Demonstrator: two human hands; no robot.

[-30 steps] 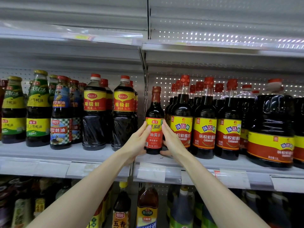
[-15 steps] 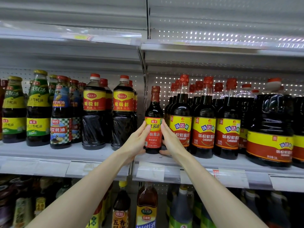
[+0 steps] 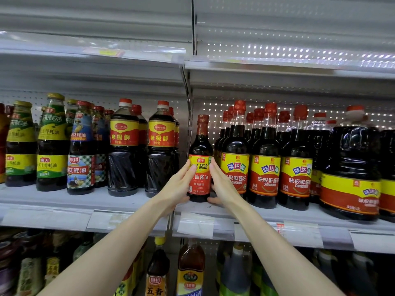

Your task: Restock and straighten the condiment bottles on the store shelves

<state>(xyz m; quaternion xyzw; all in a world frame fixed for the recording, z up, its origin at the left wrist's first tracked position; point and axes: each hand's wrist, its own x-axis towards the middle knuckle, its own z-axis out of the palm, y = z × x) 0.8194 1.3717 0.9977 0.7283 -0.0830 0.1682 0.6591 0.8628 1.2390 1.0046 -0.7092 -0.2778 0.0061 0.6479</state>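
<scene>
Pressing in from both sides, the left hand (image 3: 178, 189) and right hand (image 3: 223, 185) bracketed a soy sauce bottle (image 3: 201, 146) on the middle shelf (image 3: 277, 214), as I watched through the head camera. Neither hand was clenched: the fingers lay straight and flat against the red-and-yellow label, thumbs low by the base. The bottle sat squarely between the two palms, at the shelf's left end, just beside the metal upright (image 3: 189, 107). It stood on its base, long axis vertical, red cap up, label facing me. Dark neighbouring bottles (image 3: 235, 167) stood close on its right.
</scene>
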